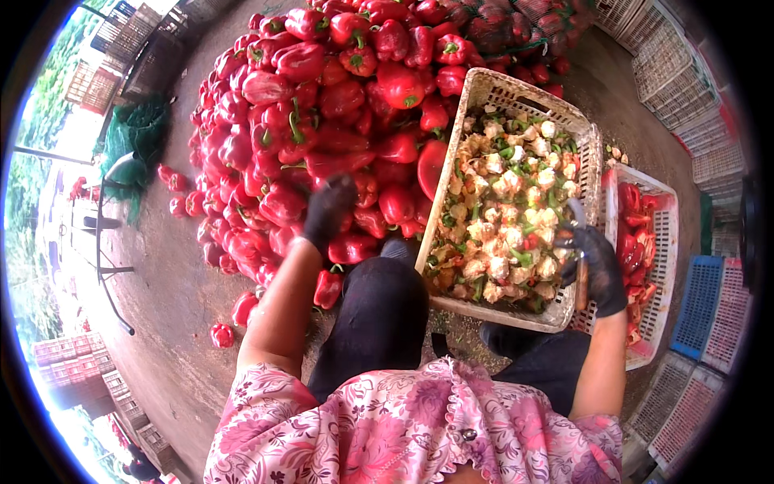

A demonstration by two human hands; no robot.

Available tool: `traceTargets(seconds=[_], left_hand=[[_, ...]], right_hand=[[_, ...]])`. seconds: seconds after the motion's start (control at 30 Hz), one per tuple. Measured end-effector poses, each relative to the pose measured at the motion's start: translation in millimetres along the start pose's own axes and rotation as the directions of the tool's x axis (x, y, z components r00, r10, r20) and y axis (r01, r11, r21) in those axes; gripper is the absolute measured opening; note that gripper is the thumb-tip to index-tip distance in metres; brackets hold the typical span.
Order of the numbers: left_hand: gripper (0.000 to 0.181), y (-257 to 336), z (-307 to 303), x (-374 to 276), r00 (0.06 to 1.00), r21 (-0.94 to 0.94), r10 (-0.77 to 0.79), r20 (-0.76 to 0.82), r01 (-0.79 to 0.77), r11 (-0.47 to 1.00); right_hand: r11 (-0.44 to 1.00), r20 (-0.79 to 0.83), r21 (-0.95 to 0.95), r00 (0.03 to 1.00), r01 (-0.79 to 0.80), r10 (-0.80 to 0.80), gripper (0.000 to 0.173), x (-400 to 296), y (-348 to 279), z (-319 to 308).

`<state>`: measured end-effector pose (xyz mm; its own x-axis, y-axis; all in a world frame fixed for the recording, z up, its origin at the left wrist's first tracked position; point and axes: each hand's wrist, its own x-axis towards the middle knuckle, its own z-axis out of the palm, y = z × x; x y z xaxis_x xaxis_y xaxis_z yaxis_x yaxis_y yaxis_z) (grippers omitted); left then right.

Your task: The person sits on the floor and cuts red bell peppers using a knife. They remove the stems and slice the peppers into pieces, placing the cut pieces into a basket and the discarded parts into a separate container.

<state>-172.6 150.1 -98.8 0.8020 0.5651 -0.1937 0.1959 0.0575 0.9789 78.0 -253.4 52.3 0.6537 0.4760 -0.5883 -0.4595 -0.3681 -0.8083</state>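
Note:
A large heap of red bell peppers (266, 151) lies on the floor before me. My left hand (331, 206), in a dark glove, is at the near side of this heap; motion blurs its fingers, and I cannot tell whether they grip a pepper. Gloved as well, my right hand (595, 266) holds a small knife (582, 284) with a wooden handle and a curved blade. It is over the right edge of a dirty white plastic crate (496, 314). Pale pepper cores (499, 236) with seeds and green stems fill much of that crate.
Right of the core crate, another white crate (665, 290) holds cut red peppers (632, 242). A mesh sack of peppers (514, 27) lies behind the heap. Stacked crates (671, 72) line the right side. Loose peppers (222, 336), green netting (130, 139) and a metal frame (100, 242) are leftward.

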Motion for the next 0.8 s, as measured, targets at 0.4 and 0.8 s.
traceTargets(seconds=[0.4, 0.8], left_hand=[[0.061, -211, 77, 36, 0.994, 0.580, -0.067, 0.087, 0.004, 0.815], [0.051, -115, 94, 53, 0.742, -0.224, -0.670, -0.002, 0.653, 0.724]], right_hand=[[0.990, -0.017, -0.051, 0.991, -0.130, 0.130, 0.038, 23, 29, 35], [0.990, -0.070, -0.081, 0.992, -0.113, 0.108, 0.034, 40, 36, 38]])
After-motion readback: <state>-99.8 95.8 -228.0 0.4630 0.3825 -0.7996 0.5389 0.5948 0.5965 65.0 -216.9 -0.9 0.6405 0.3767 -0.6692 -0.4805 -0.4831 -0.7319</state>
